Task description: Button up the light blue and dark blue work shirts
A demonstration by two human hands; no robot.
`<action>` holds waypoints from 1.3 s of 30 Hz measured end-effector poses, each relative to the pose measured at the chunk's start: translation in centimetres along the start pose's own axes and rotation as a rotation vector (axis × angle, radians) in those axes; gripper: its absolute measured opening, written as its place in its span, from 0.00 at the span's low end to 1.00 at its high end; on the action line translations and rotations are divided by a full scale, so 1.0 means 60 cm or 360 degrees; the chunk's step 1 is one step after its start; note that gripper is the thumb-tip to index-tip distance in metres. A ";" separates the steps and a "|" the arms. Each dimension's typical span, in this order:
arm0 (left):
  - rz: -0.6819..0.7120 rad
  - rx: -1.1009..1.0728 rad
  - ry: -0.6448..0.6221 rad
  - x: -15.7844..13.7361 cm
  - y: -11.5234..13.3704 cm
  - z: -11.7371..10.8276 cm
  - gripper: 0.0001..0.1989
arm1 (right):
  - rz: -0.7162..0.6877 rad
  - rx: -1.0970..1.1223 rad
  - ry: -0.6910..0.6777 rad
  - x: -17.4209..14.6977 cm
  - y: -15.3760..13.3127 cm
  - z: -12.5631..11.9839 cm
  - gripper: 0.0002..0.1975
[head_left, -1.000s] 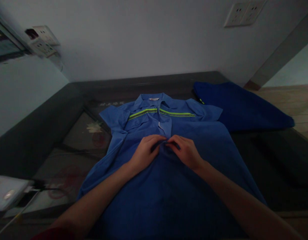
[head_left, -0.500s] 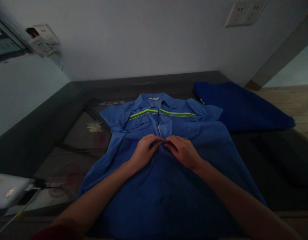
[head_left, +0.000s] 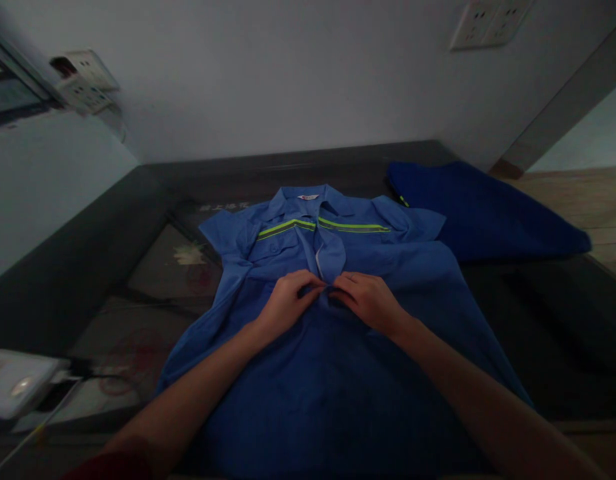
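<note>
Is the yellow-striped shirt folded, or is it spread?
Spread: the shirt shows its collar, both sleeves and striped chest. The left hand and right hand pinch its front.

The shirt [head_left: 323, 373] lay on the table [head_left: 188, 187], collar toward the wall [head_left: 288, 87] behind, with the left hand [head_left: 292, 300] and right hand [head_left: 371, 300] close together at its middle. Beyond the hands to the right, another cloth [head_left: 483, 213] lay next to a sleeve. A box [head_left: 21, 381] sat at the near left, and sockets [head_left: 491, 25] were on the wall at the upper right.
</note>
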State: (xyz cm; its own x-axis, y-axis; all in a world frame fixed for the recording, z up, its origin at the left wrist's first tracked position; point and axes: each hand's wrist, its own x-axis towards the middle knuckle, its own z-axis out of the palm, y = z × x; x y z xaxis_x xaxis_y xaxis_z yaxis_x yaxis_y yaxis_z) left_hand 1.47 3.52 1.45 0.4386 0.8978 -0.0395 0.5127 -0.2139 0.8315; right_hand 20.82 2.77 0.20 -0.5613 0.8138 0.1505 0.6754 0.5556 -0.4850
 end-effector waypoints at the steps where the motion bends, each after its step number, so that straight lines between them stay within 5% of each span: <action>1: 0.0006 -0.0007 0.0000 0.000 0.000 0.000 0.06 | -0.0009 0.0003 0.0004 0.000 0.000 -0.001 0.06; 13: -0.0091 -0.0057 0.0150 0.003 -0.006 -0.001 0.04 | 0.0036 0.0191 0.0117 -0.002 0.003 -0.002 0.09; 22: -0.0162 0.0090 0.0427 0.018 -0.037 -0.050 0.08 | 0.0365 0.0359 0.0562 0.001 0.027 -0.025 0.06; 28: 0.0191 0.0527 0.0474 0.011 -0.005 -0.040 0.09 | 0.0466 0.0298 0.0439 0.023 0.038 -0.029 0.06; 30: 0.0182 0.0536 0.0384 0.002 0.018 -0.033 0.08 | 0.0473 0.0224 0.0373 0.033 0.044 -0.033 0.06; 35: -0.0221 0.0339 -0.0298 -0.019 0.052 -0.018 0.15 | 0.0504 0.0001 0.0291 0.060 0.054 -0.052 0.07; 39: -0.0287 0.0310 -0.0321 -0.012 0.034 -0.011 0.12 | 0.0533 -0.0144 0.0231 0.086 0.060 -0.053 0.08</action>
State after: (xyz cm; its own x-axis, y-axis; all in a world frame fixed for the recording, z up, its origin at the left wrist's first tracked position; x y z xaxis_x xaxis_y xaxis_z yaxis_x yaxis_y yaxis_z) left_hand 1.71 2.67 3.56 0.4553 0.8376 -0.3018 0.7183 -0.1453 0.6804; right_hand 21.88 9.50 1.96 -0.2327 0.9651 0.1199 0.8534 0.2618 -0.4507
